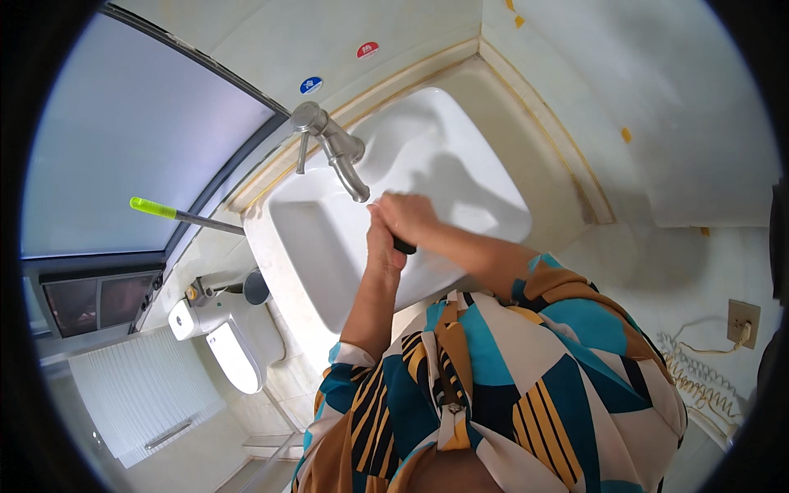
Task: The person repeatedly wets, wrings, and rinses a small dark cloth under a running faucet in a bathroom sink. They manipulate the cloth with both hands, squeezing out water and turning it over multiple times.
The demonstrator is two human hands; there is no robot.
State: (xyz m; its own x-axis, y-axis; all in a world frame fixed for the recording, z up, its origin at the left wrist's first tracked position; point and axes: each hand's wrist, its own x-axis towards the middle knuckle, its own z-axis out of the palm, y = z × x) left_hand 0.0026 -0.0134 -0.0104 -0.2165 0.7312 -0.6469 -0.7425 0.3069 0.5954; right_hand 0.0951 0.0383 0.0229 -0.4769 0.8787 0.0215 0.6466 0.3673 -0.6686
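My left hand (383, 241) and my right hand (407, 212) are pressed together just below the spout of a brushed metal faucet (342, 154), over a white ceramic washbasin (493, 179). The curled right hand lies across the fingers of the left. A small black object (404, 246) sticks out between the left hand and the right wrist; its kind, and which hand grips it, cannot be told. The faucet's lever points down on its left side. No stream of water can be made out. The palms and most of the fingers are hidden.
Around the basin runs a pale stone counter (542, 179) with a raised edge. A pole with a lime-green grip (154, 208) leans at the counter's left. A white toilet (237, 357) and a dark grey bin (255, 287) stand lower left. A coiled cord hangs near a wall socket (743, 323).
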